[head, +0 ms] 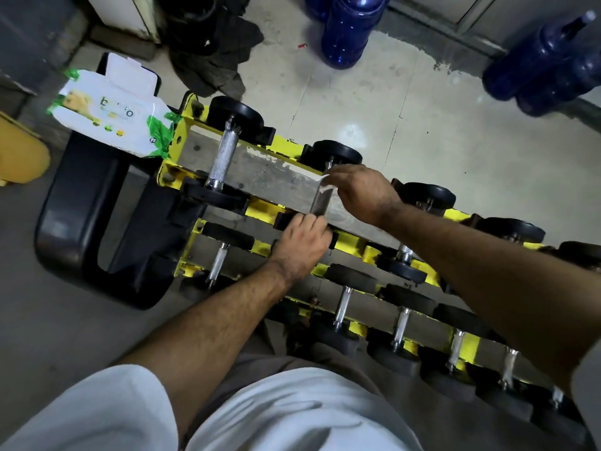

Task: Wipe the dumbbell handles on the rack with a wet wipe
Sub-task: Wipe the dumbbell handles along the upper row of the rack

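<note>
Head view: looking down on a yellow rack (353, 244) of dumbbells.
Wipes pack (110, 117): ten o'clock, lid flipped open, on a black stool (81, 222).
Left hand (300, 244): centre, fingers curled on the near end of a dumbbell handle (320, 203).
Wet wipe (327, 183): on that handle.
Right hand (361, 193): pinching the wipe, one o'clock of the left hand.
Blue bottles (351, 27): twelve to two o'clock.

Right hand (361, 193) covers most of the wet wipe (327, 185) — grip undeterminable. Left hand (300, 244) hides a dumbbell's near plate. Rack (260, 208) cut off at right edge — wipes pack (113, 120) lettering blurred.
</note>
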